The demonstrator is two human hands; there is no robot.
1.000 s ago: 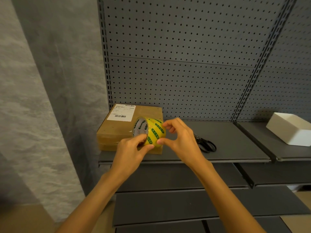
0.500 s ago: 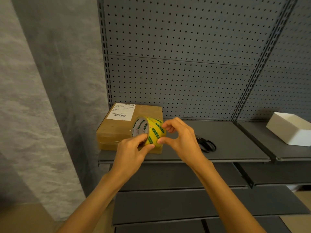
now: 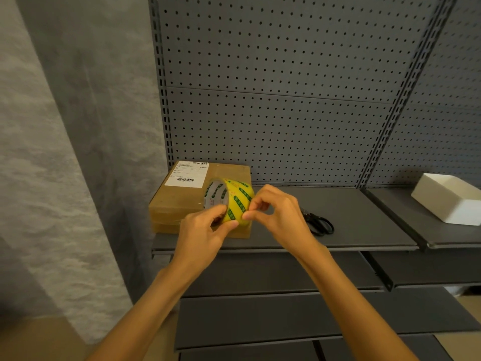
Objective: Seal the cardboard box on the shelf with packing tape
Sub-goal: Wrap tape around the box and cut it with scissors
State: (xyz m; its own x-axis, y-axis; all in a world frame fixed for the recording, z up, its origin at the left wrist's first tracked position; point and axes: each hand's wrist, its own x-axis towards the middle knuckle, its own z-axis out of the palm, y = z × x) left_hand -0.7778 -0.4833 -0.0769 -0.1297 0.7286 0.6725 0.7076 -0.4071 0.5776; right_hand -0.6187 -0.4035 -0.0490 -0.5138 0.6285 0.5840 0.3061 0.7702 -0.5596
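I hold the yellow, green-printed roll of packing tape (image 3: 235,201) just in front of the flat brown cardboard box (image 3: 187,198) on the grey metal shelf (image 3: 364,220), left hand (image 3: 201,230) gripping its lower rim, right hand (image 3: 276,212) pinching its face, and the box's long axis runs away from me, nearer my left hand.
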